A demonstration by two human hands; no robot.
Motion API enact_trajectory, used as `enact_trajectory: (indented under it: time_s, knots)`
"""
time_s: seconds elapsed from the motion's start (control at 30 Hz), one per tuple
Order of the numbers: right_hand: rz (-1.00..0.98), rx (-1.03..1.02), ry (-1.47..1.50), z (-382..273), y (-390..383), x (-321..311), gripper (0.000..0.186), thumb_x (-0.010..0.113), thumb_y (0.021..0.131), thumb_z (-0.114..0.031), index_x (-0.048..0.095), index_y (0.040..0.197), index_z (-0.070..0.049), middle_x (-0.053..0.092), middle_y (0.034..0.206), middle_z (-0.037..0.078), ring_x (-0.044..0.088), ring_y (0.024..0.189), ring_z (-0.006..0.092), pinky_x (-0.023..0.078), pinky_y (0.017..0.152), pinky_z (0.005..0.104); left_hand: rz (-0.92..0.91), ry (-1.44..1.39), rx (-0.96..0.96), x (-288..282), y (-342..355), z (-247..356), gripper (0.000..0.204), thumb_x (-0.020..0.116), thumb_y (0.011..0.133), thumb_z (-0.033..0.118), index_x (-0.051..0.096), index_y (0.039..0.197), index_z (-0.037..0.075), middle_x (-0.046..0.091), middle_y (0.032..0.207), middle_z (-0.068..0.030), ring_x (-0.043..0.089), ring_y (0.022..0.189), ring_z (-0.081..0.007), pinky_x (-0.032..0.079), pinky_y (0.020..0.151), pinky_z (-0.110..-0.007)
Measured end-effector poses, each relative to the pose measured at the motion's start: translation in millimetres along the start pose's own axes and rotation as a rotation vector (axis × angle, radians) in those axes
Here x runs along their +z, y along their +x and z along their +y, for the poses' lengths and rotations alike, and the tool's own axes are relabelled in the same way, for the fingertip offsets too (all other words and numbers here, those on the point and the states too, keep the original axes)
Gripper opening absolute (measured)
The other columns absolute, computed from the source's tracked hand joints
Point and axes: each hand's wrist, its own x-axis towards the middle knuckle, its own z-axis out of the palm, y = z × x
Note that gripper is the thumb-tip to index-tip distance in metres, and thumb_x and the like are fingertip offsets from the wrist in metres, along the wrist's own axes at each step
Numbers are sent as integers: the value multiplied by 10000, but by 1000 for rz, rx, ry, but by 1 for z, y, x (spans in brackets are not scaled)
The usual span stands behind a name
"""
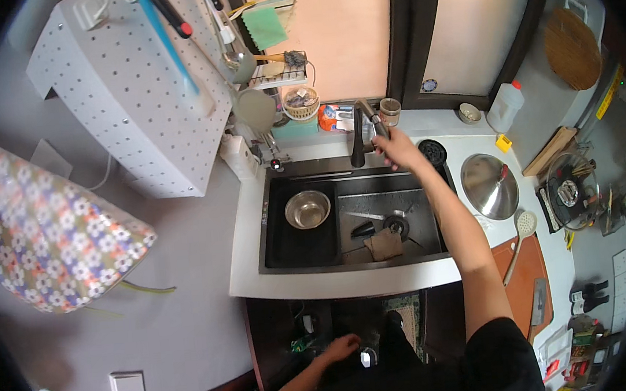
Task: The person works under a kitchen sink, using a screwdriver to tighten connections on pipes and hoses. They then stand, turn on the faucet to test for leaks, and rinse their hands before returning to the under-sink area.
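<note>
My right hand [395, 149] reaches over the back of the sink [355, 266], its fingers closed around the dark faucet [357, 139] near its upper grey part. My left hand [342, 347] hangs low in front of the dark cabinet opening, fingers loosely extended, with nothing visible in it. A steel bowl [307, 210] sits in the black basin at the sink's left. In the right part lie a brown cloth [384, 244], a black round drain piece [396, 226], a black cup-like piece [363, 230] and a thin metal utensil [366, 215].
Right of the sink are a steel pot lid [490, 186], a slotted spoon [525, 226], a brown cutting board [505, 260] and a knife [539, 300]. A black round strainer [432, 154] stands behind. A white pegboard box [136, 99] and flowered cloth [51, 231] occupy the left wall.
</note>
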Motion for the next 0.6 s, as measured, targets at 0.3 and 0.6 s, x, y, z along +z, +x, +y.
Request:
enact_trajectory:
  time_s: [0.3, 0.6]
  knots:
    - [-52, 26, -200, -29, 21, -11, 295, 632, 1016, -287, 485, 1165, -79, 622, 755, 63, 642, 556, 163, 522, 408, 346, 396, -120, -82, -43, -59, -20, 321, 669, 956, 227, 685, 1242, 82, 726, 1155, -157, 693, 1112, -317, 544, 949, -419]
    - [-139, 100, -73, -27, 6, -16, 280, 506, 1081, -300, 489, 1228, -63, 661, 772, 86, 642, 562, 166, 518, 446, 316, 360, -86, -173, -36, -84, -29, 331, 675, 956, 232, 675, 1246, 73, 742, 1106, -129, 712, 1024, -295, 557, 876, -423]
